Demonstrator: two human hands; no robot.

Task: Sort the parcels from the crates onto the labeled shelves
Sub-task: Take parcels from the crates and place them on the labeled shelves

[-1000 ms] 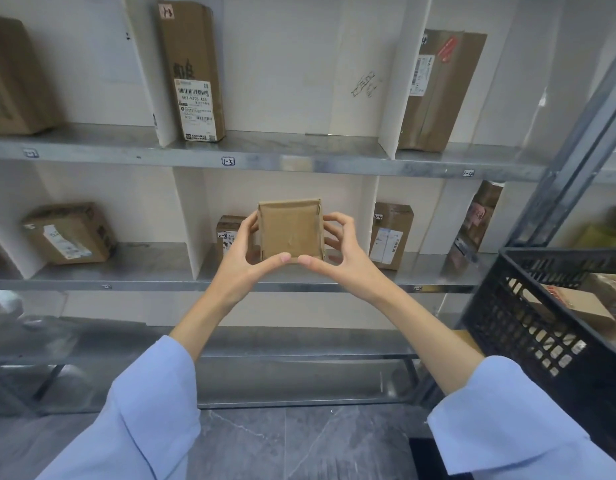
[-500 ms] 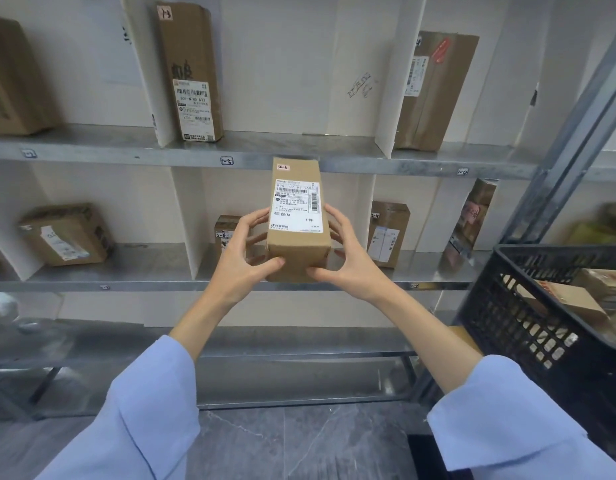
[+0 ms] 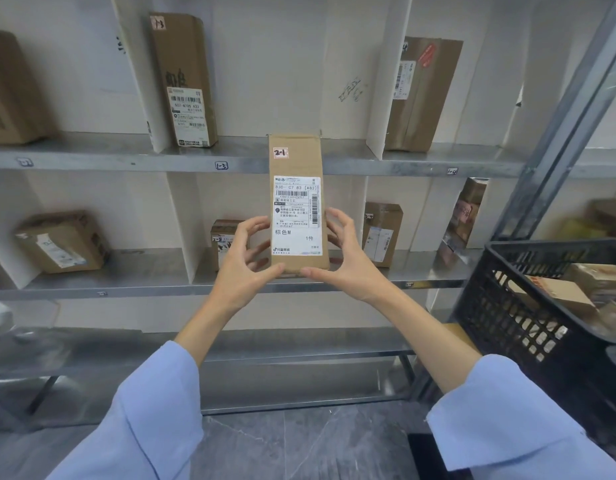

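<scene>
Parcel: you hold the tall brown cardboard parcel (image 3: 295,161) upright in front of the grey metal shelves (image 3: 126,282), white shipping label (image 3: 296,216) facing you; the small tag (image 3: 281,153) near its top reads "2-1".
Left hand: your left hand (image 3: 242,261) grips the parcel's lower left edge, fingers curled behind.
Right hand: your right hand (image 3: 346,261) grips the lower right edge likewise.
Crate: the black plastic lattice crate (image 3: 507,306) stands to your right, holding brown parcels.
</scene>
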